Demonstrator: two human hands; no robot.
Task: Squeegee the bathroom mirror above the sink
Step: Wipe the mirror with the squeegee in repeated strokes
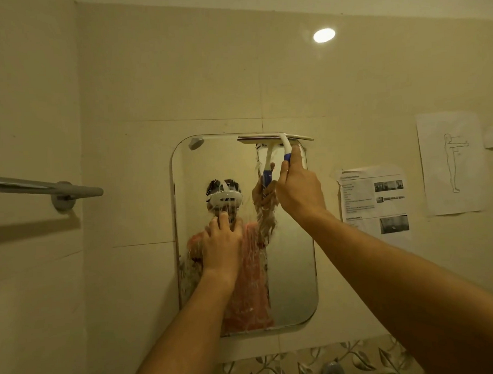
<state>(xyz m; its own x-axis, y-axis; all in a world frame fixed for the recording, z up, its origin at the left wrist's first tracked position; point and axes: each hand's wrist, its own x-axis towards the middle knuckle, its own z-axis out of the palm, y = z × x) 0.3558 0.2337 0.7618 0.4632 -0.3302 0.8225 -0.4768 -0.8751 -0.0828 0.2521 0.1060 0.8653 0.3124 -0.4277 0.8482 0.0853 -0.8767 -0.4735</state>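
I see mirror [294, 269] clean under squeegee [274, 139], middle soapy | right hand [299, 190] clamps squeegee at mirror top | left hand [221, 244] flat, fingers [223, 219] apart

- It was a bathroom, small and plainly finished.
- A mirror [291, 269] with rounded corners hung on the wall, its glass wet and streaked with suds.
- A metal towel bar [42, 188] was fixed to the wall left of the mirror.
- Large pale glossy wall tiles [178, 76] covered the walls, and a lamp glare [324, 35] shone on them.
- A band of leaf-patterned tiles [360, 357] ran below the mirror, with a metal tap fitting [331, 370] at the bottom edge.
- Right of the mirror hung a printed sheet [374, 206] and a figure drawing [450, 163].
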